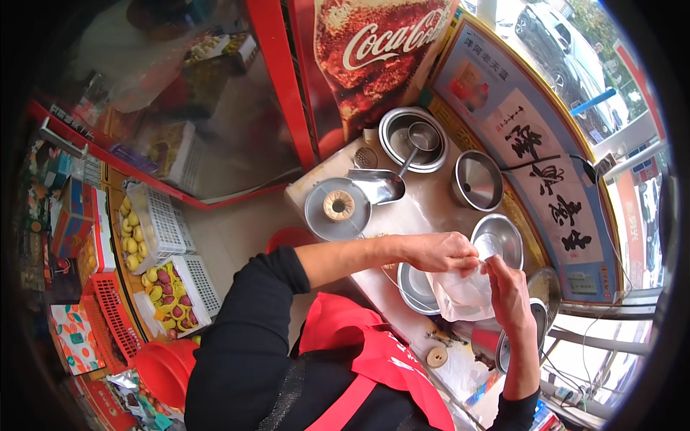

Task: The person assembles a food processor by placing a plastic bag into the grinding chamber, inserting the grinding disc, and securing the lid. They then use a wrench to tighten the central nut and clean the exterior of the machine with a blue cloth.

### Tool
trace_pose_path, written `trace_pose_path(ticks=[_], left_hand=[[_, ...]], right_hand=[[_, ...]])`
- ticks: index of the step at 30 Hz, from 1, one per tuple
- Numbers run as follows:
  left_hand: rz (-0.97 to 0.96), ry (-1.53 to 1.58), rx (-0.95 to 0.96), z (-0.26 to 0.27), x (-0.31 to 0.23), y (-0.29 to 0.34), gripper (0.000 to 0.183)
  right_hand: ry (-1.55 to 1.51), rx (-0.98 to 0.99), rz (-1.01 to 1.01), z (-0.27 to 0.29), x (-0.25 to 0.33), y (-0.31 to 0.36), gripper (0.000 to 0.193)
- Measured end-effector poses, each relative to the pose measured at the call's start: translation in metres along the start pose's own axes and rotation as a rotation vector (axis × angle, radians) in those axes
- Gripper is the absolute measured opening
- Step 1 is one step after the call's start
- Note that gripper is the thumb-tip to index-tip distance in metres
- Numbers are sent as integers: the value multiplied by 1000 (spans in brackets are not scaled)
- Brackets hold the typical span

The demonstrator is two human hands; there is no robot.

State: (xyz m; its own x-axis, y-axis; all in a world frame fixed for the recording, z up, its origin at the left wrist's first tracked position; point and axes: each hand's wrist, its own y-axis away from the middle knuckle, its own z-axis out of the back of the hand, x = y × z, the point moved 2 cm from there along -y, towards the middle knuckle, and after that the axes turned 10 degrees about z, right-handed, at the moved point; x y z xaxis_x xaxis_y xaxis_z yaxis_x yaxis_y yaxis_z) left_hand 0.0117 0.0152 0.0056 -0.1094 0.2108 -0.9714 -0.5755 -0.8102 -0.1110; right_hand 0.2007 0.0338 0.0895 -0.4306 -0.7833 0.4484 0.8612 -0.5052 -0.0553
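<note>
Both my hands meet over the table at the top of a whitish plastic bag [466, 298]. My left hand [451, 253] is closed, its fingers pinching one side of the bag's neck. Close beside it, my right hand [509, 291] pinches the other side. Below them the bag hangs down, slack and creased; what is inside, if anything, I cannot make out. Partly behind the bag and my left forearm sits a steel bowl [413, 291]. Just beyond my hands stands another steel bowl [507, 237], with something pale inside.
Farther back are a deep steel pot [478, 179], a basin [392, 129] with a ladle [422, 136], a metal scoop [377, 188] and a round pan [316, 208]. A tape roll [436, 357] lies nearer. Fruit crates [198, 284] and a red bucket [165, 373] stand left.
</note>
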Motion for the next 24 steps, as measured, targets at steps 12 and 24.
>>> trace_pose_path(ticks=[12, 24], left_hand=[[-15, 106, -249, -5, -7, -18, 39], [-83, 553, -801, 24, 26, -28, 26]], right_hand=[[-89, -300, -68, 3, -23, 10, 4], [-959, -1301, -412, -120, -85, 41, 23]])
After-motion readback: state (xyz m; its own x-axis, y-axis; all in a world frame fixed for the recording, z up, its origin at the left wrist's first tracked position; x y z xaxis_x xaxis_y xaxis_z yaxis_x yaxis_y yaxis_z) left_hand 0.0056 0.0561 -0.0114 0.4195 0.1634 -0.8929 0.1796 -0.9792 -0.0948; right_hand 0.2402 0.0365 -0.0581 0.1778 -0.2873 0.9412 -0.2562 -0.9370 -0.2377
